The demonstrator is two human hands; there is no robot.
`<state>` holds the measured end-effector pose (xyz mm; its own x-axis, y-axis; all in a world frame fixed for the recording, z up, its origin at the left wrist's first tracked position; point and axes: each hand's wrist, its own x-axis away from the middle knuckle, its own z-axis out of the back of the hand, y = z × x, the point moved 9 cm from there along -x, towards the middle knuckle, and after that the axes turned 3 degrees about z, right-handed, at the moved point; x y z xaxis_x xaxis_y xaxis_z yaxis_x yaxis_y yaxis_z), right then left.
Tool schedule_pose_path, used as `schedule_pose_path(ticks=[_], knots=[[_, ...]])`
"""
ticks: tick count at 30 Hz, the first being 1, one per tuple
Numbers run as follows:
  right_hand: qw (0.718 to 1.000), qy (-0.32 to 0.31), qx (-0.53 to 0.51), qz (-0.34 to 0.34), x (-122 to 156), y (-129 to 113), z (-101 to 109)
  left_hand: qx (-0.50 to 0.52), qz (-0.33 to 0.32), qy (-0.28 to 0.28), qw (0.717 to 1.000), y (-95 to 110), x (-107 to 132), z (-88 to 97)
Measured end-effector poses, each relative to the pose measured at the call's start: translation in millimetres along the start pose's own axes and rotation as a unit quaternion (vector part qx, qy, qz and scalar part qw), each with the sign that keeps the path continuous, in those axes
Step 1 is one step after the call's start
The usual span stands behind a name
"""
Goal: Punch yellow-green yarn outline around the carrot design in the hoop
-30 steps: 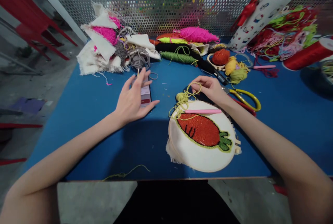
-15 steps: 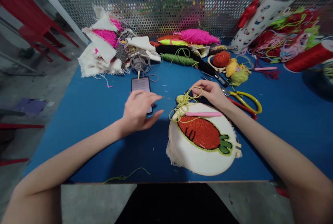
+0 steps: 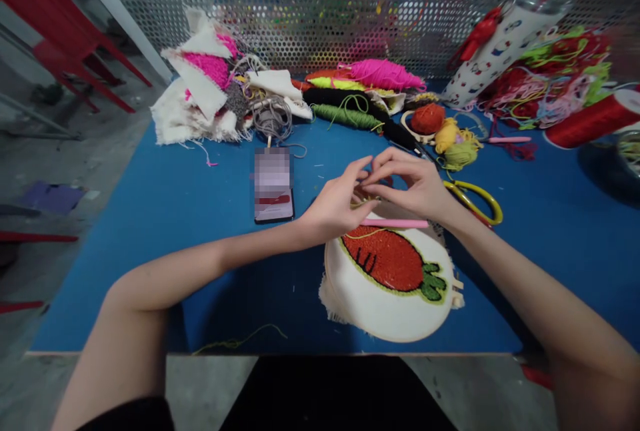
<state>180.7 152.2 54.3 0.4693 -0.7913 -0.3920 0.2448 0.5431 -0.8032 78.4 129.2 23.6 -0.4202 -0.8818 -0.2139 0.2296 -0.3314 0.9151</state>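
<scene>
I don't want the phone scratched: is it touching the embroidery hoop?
Apart. The head view shows blue tabletop between the phone and the embroidery hoop; the left forearm crosses only part of that gap.

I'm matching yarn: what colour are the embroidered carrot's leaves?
The carrot's leaves are green, showing best in the head view.

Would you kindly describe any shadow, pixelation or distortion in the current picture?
In the head view, a dark shadow lies on the blue table left of the hooped embroidery; in that view, the phone has a pixelated upper screen and the tumbler leans outward, perhaps from distortion.
</scene>
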Motion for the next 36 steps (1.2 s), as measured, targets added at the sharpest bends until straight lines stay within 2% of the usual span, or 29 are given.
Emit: schedule_pose_path(ticks=[3,7,10,12,18,20,22,25,27,29,32,35,36], knots=[[0.999,0.045,0.001,0.012,-3,-1,4,0.054,0.027,0.016,0.998,-3,-6,3.9],[0.993,0.041,-0.098,-0.058,-3,19,-2,0.056,0.042,0.034,0.997,-2,-8,14.8],[0.97,-0.013,-0.195,-0.142,2,36,-17,0.074,0.022,0.062,0.995,2,-7,26.5],[0.958,-0.067,-0.219,-0.173,6,40,-27,0.071,-0.003,0.067,0.995,9,-6,32.4],[0.963,-0.174,-0.13,-0.16,1,41,-30,-0.072,-0.019,0.053,0.996,24,-4,43.7],[0.974,-0.148,-0.08,-0.15,-5,46,-23,-0.1,-0.023,0.042,0.994,27,-3,42.4],[0.989,-0.062,-0.032,-0.133,-13,50,-6,-0.117,-0.027,0.017,0.993,29,-1,36.3],[0.99,0.067,-0.02,-0.125,-17,52,15,-0.133,-0.018,-0.018,0.991,26,2,26.0],[0.987,0.098,-0.04,-0.124,-17,49,18,-0.133,0.0,-0.027,0.991,20,3,22.4],[0.987,0.092,-0.054,-0.116,-17,39,15,-0.121,0.028,-0.019,0.992,11,3,22.8],[0.992,0.039,-0.063,-0.099,-16,16,3,-0.088,0.058,0.007,0.994,1,2,25.6],[0.992,-0.05,-0.081,-0.084,-13,-4,-16,-0.067,0.039,-0.005,0.997,1,-1,21.9],[0.991,-0.055,-0.09,-0.078,-13,-8,-18,-0.071,0.028,-0.009,0.997,4,-1,20.9]])
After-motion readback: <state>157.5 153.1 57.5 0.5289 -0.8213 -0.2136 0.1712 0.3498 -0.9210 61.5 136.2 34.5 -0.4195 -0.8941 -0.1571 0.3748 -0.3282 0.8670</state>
